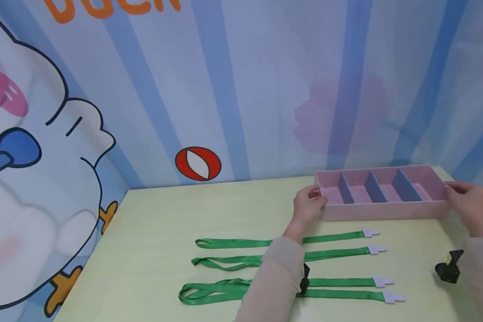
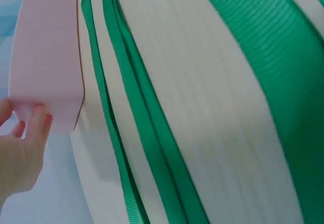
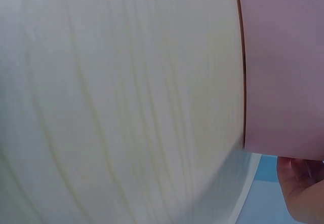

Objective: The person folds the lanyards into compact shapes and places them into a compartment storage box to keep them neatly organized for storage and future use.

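Observation:
A pink divided box sits near the back right of the table, with blue-grey partitions splitting it into compartments. My left hand grips its left end; in the left wrist view, the fingertips press against the end wall. At the opposite end, my right hand holds the box by its right wall. The right wrist view catches only part of that hand, beside the box's end. Several green lanyards with white plastic ends lie in front of the box, the nearest-to-box lanyard passing behind my left forearm.
Further lanyards stretch across the pale table under my left sleeve. A small black object shows beside my right sleeve. Behind the table rises a blue striped backdrop with cartoon figures.

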Available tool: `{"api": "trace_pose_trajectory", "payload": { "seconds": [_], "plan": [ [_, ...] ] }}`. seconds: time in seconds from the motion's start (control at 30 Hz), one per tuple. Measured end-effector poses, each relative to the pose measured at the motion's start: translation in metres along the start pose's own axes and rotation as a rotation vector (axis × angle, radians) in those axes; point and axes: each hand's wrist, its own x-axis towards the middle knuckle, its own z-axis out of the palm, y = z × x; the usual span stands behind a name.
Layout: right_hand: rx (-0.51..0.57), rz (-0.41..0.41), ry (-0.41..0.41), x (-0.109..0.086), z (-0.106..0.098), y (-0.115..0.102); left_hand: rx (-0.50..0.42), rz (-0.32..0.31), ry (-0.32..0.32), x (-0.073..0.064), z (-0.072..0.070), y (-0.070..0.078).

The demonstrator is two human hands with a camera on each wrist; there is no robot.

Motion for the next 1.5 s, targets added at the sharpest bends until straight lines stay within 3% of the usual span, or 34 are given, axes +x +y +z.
{"api": "trace_pose_trajectory", "payload": {
  "seconds": [0.2, 0.43, 0.6, 0.8, 1.1, 1.5],
  "plan": [
    [0.032, 0.014, -0.073, -0.021, -0.009, -0.025, -0.058, -0.024, -0.006, 0.000, -0.010, -0.003],
    [0.071, -0.061, -0.144, -0.002, 0.001, 0.000, -0.125, -0.081, -0.058, 0.000, -0.029, -0.001],
    [0.146, -0.085, -0.291, -0.019, -0.012, -0.026, -0.190, -0.116, -0.072, 0.003, -0.041, 0.000],
    [0.196, -0.087, -0.405, -0.036, -0.021, -0.052, -0.179, -0.121, -0.109, 0.006, -0.054, -0.003],
    [0.229, -0.172, -0.538, -0.031, -0.020, -0.060, -0.164, -0.161, -0.124, 0.009, -0.071, -0.004],
    [0.276, -0.141, -0.589, -0.040, -0.005, -0.083, -0.150, -0.195, -0.136, 0.008, -0.099, -0.003]
  ]
}}
